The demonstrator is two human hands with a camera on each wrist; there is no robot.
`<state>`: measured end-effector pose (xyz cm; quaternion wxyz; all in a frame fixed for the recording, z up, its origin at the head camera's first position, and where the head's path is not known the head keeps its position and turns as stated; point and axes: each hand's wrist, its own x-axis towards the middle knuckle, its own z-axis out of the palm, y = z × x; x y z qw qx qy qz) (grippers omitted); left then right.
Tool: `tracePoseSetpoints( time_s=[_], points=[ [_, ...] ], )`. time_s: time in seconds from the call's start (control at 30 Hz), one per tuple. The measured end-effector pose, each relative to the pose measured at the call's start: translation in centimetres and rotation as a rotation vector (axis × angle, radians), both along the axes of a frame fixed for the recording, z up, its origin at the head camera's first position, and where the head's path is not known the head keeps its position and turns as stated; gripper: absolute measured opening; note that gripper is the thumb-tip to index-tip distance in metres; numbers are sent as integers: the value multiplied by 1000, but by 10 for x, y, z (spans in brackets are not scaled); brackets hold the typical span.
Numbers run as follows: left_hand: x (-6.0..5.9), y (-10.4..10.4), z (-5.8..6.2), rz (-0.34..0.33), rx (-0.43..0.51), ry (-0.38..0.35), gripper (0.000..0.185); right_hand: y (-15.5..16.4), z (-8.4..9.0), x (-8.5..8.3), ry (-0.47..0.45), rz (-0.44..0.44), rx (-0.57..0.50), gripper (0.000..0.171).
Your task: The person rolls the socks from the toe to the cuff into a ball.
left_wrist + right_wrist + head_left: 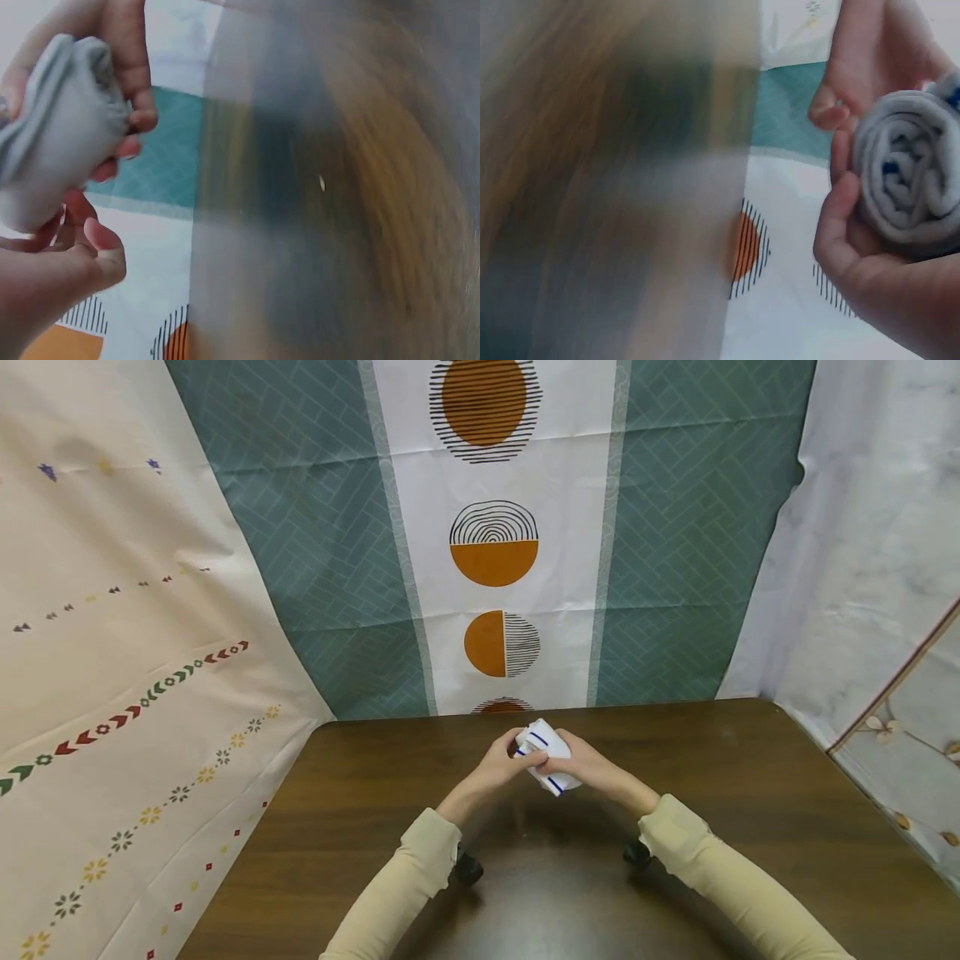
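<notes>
A rolled-up white cloth with blue stripes [551,753], sock-like in look, is held above the far part of the table between both hands. My left hand [504,763] grips its left side, with the thumb across the front. On the opposite side my right hand [588,763] curls round the roll. In the right wrist view the end of the rolled cloth [907,180] shows spiral layers with a bit of blue inside. The left wrist view has the cloth roll [67,142] with a folded edge, and fingers of both hands round it.
The dark brown wooden table [360,810] spreads below the arms. Behind it hangs a green and white patterned cloth [495,602]. Flower-patterned cloth [150,727] lines the left, marble-patterned cloth [885,568] the right. Dark wrist devices [468,867] hang under the sleeves.
</notes>
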<state>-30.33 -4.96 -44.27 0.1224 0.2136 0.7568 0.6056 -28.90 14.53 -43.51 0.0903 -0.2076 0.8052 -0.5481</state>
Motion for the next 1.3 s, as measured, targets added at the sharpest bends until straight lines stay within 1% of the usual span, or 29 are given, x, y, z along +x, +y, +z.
tracePoseSetpoints(
  time_s=[0.1, 0.17, 0.2, 0.27, 0.3, 0.37, 0.43, 0.5, 0.57, 0.63, 0.7, 0.73, 0.8, 0.87, 0.93, 0.97, 1.0, 1.07, 1.17, 1.23, 1.3],
  points=[
    [2, 4, -3, -26, 85, -35, 70, -2, 3, 2, -94, 7, -160, 54],
    [6, 8, -5, -61, 135, -47, 82, -4, 4, 4, -147, 13, -234, 57],
    [7, 10, -6, -77, 176, -50, 89, -5, 5, 5, -169, 18, -265, 58],
    [10, 15, -7, -89, 243, -28, 97, -8, 6, 7, -208, 28, -318, 60],
    [11, 17, -7, -89, 276, -15, 97, -9, 6, 8, -215, 35, -335, 60],
    [12, 21, -6, -69, 336, 13, 94, -11, 7, 10, -221, 35, -366, 60],
    [12, 23, -5, -32, 358, 35, 86, -14, 7, 13, -226, 14, -382, 60],
    [13, 24, -5, -6, 362, 32, 79, -17, 7, 15, -225, -19, -376, 60],
    [13, 23, -5, 10, 361, 13, 76, -20, 9, 18, -218, -46, -336, 64],
    [14, 20, -5, 4, 376, -16, 74, -22, 12, 22, -197, -75, -252, 68],
    [15, 18, -6, -1, 396, -50, 69, -24, 15, 25, -114, -110, -101, 71],
    [15, 18, -7, 1, 407, -66, 65, -25, 16, 27, -42, -136, -7, 72],
    [16, 17, -8, 15, 434, -103, 55, -27, 18, 31, 124, -202, 178, 69],
    [17, 17, -9, 42, 462, -141, 46, -29, 20, 35, 305, -285, 308, 61],
    [17, 18, -10, 66, 482, -174, 41, -31, 21, 38, 440, -348, 345, 50],
    [17, 18, -10, 74, 489, -189, 40, -32, 22, 39, 483, -363, 336, 44],
    [17, 18, -10, 84, 490, -199, 39, -32, 23, 40, 511, -372, 319, 38],
    [17, 16, -10, 100, 469, -197, 38, -32, 25, 39, 542, -372, 291, 30],
    [18, 13, -8, 111, 419, -186, 36, -29, 26, 37, 525, -353, 281, 25],
    [19, 12, -7, 98, 382, -199, 36, -27, 26, 36, 500, -337, 286, 23],
    [21, 10, -6, 63, 360, -236, 37, -26, 24, 36, 483, -329, 302, 19]
  ],
)
